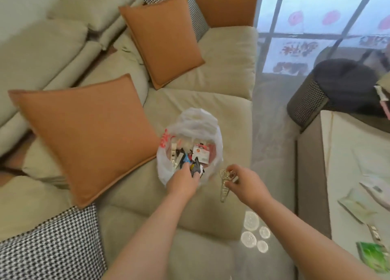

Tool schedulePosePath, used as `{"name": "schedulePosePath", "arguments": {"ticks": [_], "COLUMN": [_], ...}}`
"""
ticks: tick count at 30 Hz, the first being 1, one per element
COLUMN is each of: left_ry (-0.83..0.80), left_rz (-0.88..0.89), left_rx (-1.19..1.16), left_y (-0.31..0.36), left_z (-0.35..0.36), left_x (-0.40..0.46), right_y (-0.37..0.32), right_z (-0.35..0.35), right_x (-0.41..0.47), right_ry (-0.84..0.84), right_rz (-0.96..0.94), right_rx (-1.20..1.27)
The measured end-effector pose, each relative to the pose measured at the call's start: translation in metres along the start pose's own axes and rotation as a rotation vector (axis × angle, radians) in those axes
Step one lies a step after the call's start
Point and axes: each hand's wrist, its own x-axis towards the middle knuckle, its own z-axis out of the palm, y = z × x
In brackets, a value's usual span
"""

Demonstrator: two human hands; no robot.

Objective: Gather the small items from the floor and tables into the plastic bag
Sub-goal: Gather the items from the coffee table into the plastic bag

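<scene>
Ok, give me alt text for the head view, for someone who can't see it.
An open white plastic bag of small items sits on a beige fabric sofa; the left hand reaches into its mouth while the right hand holds a clear, gold-trimmed hair clip beside it. Orange square cushions lie to the left.

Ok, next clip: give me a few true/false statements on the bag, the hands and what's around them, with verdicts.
1. The plastic bag sits on the sofa. True.
2. The bag is empty. False: it holds many small items.
3. The right hand holds a gold clip. True.
4. The left hand rests on an orange cushion. False: it reaches into the bag's mouth.
5. The clip is already inside the bag. False: it is beside the bag, outside it.
</scene>
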Motion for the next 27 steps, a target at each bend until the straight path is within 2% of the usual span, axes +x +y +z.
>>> {"name": "schedulePosePath", "arguments": {"ticks": [5,14,19,27], "left_ry": [0.009,0.021,-0.015,-0.121], "left_rz": [-0.049,-0.077,-0.062,0.116], "left_rx": [-0.033,-0.003,0.082,0.217], "left_y": [-0.028,-0.045,-0.041,-0.004], "left_z": [-0.016,-0.014,-0.015,0.020], "left_x": [0.053,0.111,0.116,0.075], "right_y": [-0.038,-0.052,-0.040,0.027], "right_z": [0.030,0.053,0.052,0.046], "right_x": [0.064,0.131,0.129,0.075], "right_ry": [-0.024,-0.009,-0.008,-0.003], "right_rz": [-0.048,-0.040,-0.028,0.161], "right_rx": [-0.012,-0.009,-0.077,-0.181]}}
